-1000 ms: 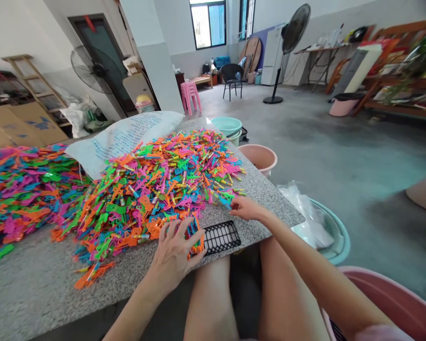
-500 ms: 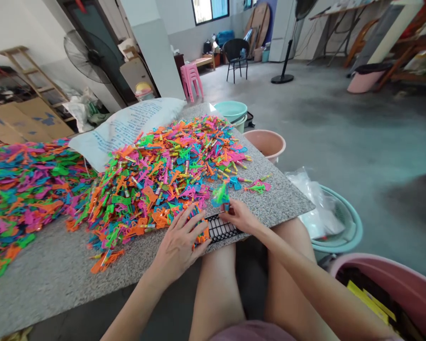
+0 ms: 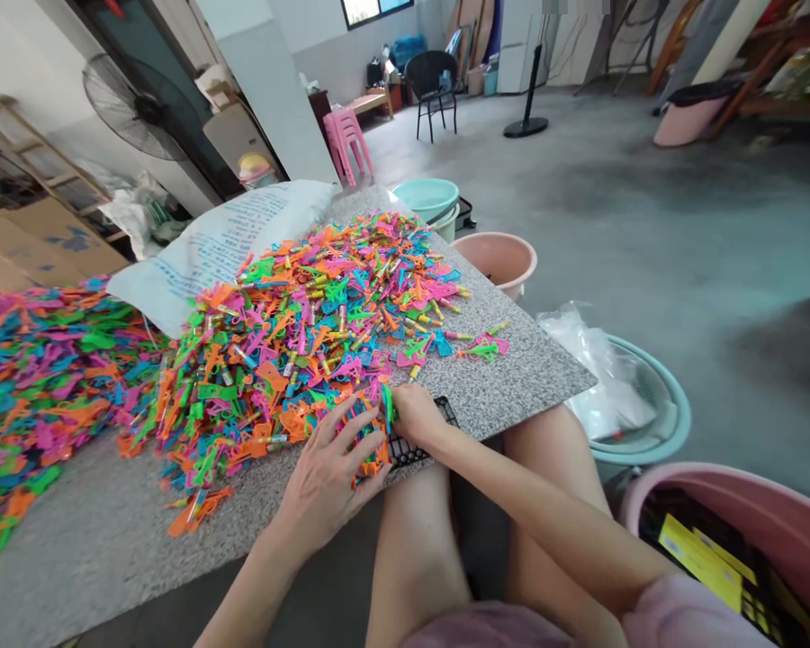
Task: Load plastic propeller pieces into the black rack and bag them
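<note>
My left hand (image 3: 330, 472) lies with fingers spread over a row of colourful plastic toy pieces (image 3: 373, 447) standing in a black grid rack (image 3: 409, 452) at the table's near edge. Right beside it, my right hand (image 3: 417, 416) is closed on a green plastic toy piece (image 3: 387, 405), held against the end of that row. My fingers partly hide the piece and its lower end. The rack's right part shows bare black grid. A large pile of mixed toy pieces (image 3: 290, 333), many with small tubes, spreads just beyond both hands.
The speckled stone table (image 3: 540, 369) carries a second pile (image 3: 47, 360) at left and a white printed sack (image 3: 222, 243) behind. To the right stand an orange-pink bucket (image 3: 523, 270), a teal basin (image 3: 679, 396) with clear bags, and a pink tub (image 3: 715, 475) holding black and yellow items.
My right hand has moved left and down, bringing the toy piece from above the rack to the row's end. My left hand stays spread on the row. The view has shifted slightly.
</note>
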A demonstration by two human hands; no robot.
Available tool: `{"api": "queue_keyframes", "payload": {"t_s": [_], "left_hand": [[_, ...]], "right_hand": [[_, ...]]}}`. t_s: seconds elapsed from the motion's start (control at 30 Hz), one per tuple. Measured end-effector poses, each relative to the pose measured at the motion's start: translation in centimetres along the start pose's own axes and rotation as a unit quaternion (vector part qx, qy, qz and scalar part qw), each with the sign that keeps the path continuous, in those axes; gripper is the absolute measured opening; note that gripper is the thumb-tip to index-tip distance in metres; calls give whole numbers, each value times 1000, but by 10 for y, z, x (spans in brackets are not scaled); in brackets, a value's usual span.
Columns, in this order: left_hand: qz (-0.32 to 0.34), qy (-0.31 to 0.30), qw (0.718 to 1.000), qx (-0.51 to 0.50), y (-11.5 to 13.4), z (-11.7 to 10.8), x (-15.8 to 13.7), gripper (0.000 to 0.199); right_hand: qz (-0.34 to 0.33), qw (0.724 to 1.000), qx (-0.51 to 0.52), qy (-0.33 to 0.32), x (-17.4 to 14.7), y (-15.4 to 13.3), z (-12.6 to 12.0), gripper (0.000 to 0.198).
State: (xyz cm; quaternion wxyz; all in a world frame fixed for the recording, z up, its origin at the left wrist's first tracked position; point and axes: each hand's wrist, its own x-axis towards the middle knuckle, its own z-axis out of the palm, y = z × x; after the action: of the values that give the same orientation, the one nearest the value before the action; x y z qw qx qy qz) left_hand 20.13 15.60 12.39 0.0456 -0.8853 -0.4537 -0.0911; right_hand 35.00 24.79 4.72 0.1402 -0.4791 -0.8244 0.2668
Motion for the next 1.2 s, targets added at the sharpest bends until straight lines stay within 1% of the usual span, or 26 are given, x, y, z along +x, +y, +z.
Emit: {"api": "queue_keyframes", "payload": {"t_s": [0.13,0.23,0.33,0.43,0.57,0.63,0.7,0.77,0.87,0.93,1.03,1.07,1.1,1.13,1.17,1.2], "left_hand": [[3,30,999,17,0,1,-1,39],[27,12,999,12,-1,1,-1,44],[36,0,999,4,-4,1,0,43],[36,3,999,4,-4,2,1,40],[32,10,999,7,-3,2,2,30],[27,12,1000,10,-2,2,0,27],[24,13,1000,14,-2,3,-1,27],[23,14,1000,15,-2,4,-2,29],[31,-4,999,7,-2,3,1,28],[36,-21,999,-1,-2,1,5,23],[33,-22,999,-15,-2,-1,8,20],[30,-15,999,-18,-2,-1,8,21],[26,-9,999,-19,-2,-1,8,21],[21,-3,1000,-18,-3,0,7,22],[17,0,1000,-16,-3,1,6,21],[14,1,1000,-12,-3,2,5,21]], "right_hand": [[-4,998,-46,-39,6,-9,-11,23],[0,997,-54,-52,11,-10,-12,25],[-9,998,-44,-45,12,-8,-8,23],[-17,999,-15,-30,9,-5,-4,21],[-26,1000,16,-2,6,-1,1,21],[-31,999,24,-10,8,1,2,18],[-28,999,23,-22,10,2,1,16],[-24,999,16,-20,12,2,1,17],[-28,1000,12,-5,14,-2,6,21],[-31,999,17,-11,13,-4,10,22],[-43,999,18,-23,11,2,10,15],[-57,998,24,-18,10,6,7,16],[-60,998,35,-3,9,11,3,23],[-45,998,47,22,9,17,-1,30],[-7,997,55,57,9,22,-6,33],[47,993,55,93,11,26,-11,34]]}}
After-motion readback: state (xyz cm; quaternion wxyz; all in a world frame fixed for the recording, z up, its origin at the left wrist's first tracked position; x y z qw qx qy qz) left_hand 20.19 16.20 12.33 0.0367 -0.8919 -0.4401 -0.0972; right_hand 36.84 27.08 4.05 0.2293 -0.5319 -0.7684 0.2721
